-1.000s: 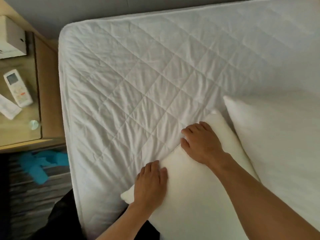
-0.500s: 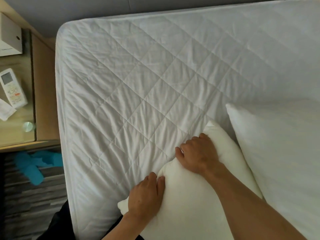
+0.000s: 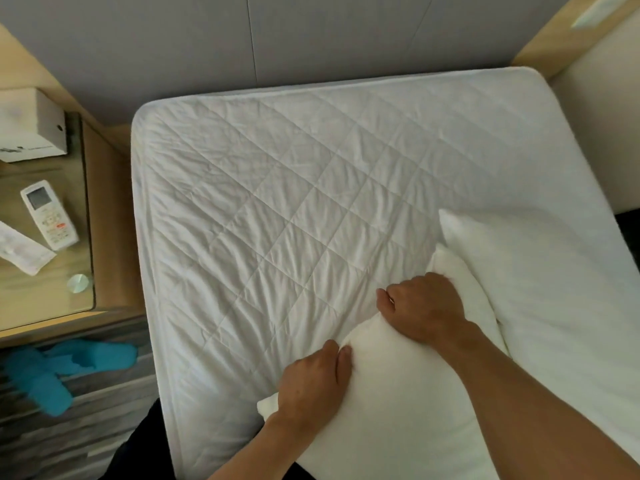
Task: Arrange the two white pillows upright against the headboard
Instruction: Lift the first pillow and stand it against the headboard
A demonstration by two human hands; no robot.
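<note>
A cream-white pillow (image 3: 401, 403) lies at the near edge of the quilted mattress (image 3: 277, 188). My left hand (image 3: 311, 382) grips its near left edge and my right hand (image 3: 424, 308) is closed on its far edge, bunching the fabric. A second, larger white pillow (image 3: 554, 306) lies flat to the right, overlapping the first one's right side. The grey padded headboard (image 3: 242, 43) stands at the far end of the bed, with nothing leaning on it.
A glass-topped wooden nightstand (image 3: 100, 216) stands left of the bed, holding a white box (image 3: 31, 129), a remote control (image 3: 48, 214) and a white packet (image 3: 20, 249). Blue slippers (image 3: 52, 372) lie on the floor below it. A pale wall (image 3: 602, 116) borders the bed's right side.
Both hands have gone from lying flat on the pillow to closing on its edges, and the edge is bunched up. The view has pulled back, showing the headboard.
</note>
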